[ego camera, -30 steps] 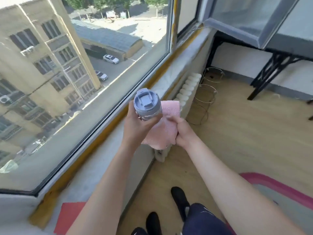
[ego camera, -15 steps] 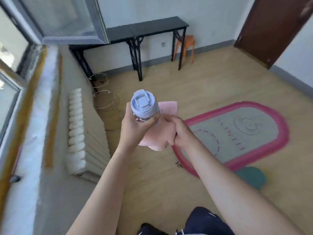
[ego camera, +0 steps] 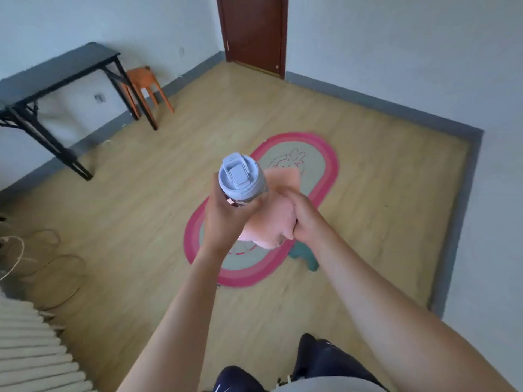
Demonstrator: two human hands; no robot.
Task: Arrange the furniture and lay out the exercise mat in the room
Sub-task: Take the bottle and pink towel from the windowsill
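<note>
My left hand (ego camera: 225,222) grips a bottle with a pale blue flip lid (ego camera: 240,179), held upright in front of me. My right hand (ego camera: 304,219) is closed on a folded pink towel (ego camera: 273,219) pressed against the bottle's side. Below them an oval mat (ego camera: 325,168) with a pink border and a grey-green middle lies flat on the wooden floor; my hands hide its middle part. A black folding table (ego camera: 56,77) stands along the far left wall, with an orange stool (ego camera: 144,80) beside it.
A teal cloth (ego camera: 304,256) lies at the mat's near right edge. A white radiator (ego camera: 31,349) is at the lower left, with wire hoops (ego camera: 42,264) on the floor near it. A dark brown door (ego camera: 254,32) is shut in the far corner.
My view has swung right from the window to the room's interior. Both hands keep the same hold on the bottle and the towel.
</note>
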